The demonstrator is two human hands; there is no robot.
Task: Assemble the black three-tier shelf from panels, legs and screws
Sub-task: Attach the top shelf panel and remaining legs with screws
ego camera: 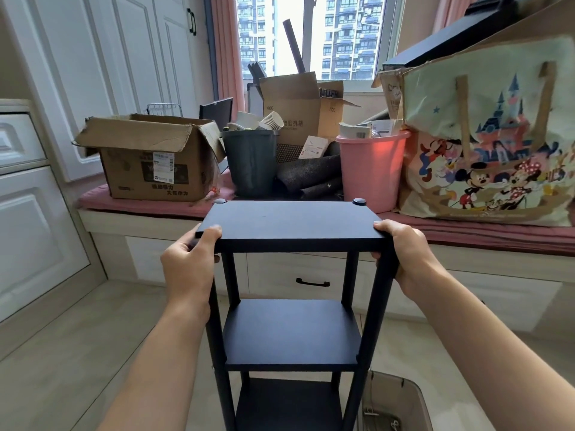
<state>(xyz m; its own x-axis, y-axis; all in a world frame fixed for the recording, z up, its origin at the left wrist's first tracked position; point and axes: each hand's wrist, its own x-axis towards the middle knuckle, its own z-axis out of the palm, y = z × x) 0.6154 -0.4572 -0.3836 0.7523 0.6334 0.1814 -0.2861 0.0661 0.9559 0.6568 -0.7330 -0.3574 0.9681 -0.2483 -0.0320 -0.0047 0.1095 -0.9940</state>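
- Home, bedroom-ish: my view has white wardrobe doors [130,57], pink curtains [225,48]
- Cushioned window seat [466,234] w/ drawers, piled w/ cardboard boxes [149,157], bins
- Apt towers [342,35] outside

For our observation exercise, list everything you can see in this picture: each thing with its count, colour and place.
shelf: one, black, three tiers, upright on the floor, centre
cardboard boxes: two, brown, on the window seat
dark bin: one, grey, between the boxes
pink bucket: one, right of the grey bin
cartoon bag: one, cream, far right
clear tub: one, on the floor, bottom right
left hand: grips the top panel's near left corner
right hand: grips the near right corner
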